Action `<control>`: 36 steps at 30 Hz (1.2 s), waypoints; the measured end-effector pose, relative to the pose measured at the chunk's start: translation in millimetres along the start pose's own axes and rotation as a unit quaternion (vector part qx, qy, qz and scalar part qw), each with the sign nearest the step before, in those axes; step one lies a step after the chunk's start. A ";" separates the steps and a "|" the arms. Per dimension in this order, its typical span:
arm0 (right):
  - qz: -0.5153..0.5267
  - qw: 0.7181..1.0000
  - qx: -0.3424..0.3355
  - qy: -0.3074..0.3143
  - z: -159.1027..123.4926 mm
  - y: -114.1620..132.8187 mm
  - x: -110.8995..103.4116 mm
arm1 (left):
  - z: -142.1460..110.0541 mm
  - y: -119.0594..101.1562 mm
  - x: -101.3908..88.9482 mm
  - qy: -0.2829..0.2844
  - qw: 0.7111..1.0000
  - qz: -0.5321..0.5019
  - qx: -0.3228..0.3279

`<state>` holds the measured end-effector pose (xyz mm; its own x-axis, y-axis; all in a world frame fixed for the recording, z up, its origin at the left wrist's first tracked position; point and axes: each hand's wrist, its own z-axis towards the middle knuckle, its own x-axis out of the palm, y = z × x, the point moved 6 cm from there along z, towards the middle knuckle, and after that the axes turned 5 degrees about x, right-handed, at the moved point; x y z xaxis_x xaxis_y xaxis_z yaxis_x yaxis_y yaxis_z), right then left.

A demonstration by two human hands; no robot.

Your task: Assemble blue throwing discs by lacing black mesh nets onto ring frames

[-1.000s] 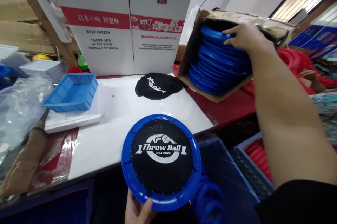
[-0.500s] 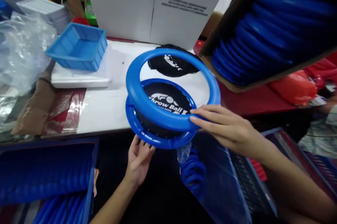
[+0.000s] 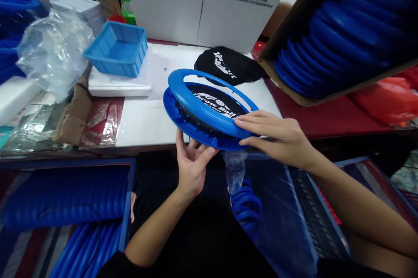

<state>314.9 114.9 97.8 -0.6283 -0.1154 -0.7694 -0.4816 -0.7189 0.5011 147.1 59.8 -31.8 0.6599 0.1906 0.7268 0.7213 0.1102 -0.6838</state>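
Note:
My left hand [image 3: 192,169] grips the near edge of a lower blue ring [image 3: 187,126] from beneath, thumb at its rim. Small pegs stand along that ring, and black netting [image 3: 214,103] printed "Throw Ball" lies inside it. My right hand [image 3: 282,136] pinches the right side of an upper blue ring [image 3: 202,110]. This upper ring is tilted over the lower one, near it on the right and with a gap on the left. Whether the two touch under my right fingers is hidden. Behind them, a black printed fabric disc [image 3: 243,66] lies on the white tabletop.
An open carton [image 3: 305,103] of stacked blue rings leans at right. A light-blue bin [image 3: 137,68] sits on a white slab [image 3: 120,90] at left, beside clear plastic bags [image 3: 54,51]. White boxes [image 3: 186,16] stand behind. Below the table edge, a crate [image 3: 126,208] holds more rings.
The upper ring has come down and tilted closer over the lower ring. Both rings are now seen flatter and a little higher in view. My left hand has moved up and right.

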 end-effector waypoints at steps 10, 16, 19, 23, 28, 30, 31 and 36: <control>0.083 0.996 -0.020 0.027 30.5 22.9 -13.9 | 1.5 -35.6 30.2 -0.022 0.999 -0.016 0.044; 0.141 0.988 0.007 0.057 43.2 21.2 -11.0 | -0.9 -48.1 31.9 -0.028 0.998 0.005 0.048; 0.159 0.984 0.013 0.079 47.4 23.9 -8.6 | -1.9 -51.7 32.2 -0.031 0.998 -0.004 0.053; 0.160 0.982 0.041 0.089 53.2 25.3 -8.1 | -4.2 -53.6 32.4 -0.037 0.997 -0.019 0.057; 0.166 0.982 0.015 0.090 55.5 31.3 -10.9 | -4.9 -55.9 28.9 -0.058 0.996 -0.039 0.052; 0.159 0.984 0.010 0.081 55.8 34.1 -14.3 | -4.6 -56.5 28.0 -0.062 0.996 -0.036 0.054; 0.152 0.985 0.011 0.078 56.3 35.8 -16.0 | -4.6 -56.5 28.0 -0.063 0.996 -0.033 0.056; 0.107 0.991 0.026 0.078 61.0 44.2 -21.2 | -7.9 -53.1 31.3 -0.065 0.995 -0.037 0.059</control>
<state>269.7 127.3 160.4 -0.6191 -0.3695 -0.6929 -0.3811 -0.6301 0.6766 131.2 52.2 27.8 0.5672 0.3024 0.7660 0.7323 0.2404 -0.6371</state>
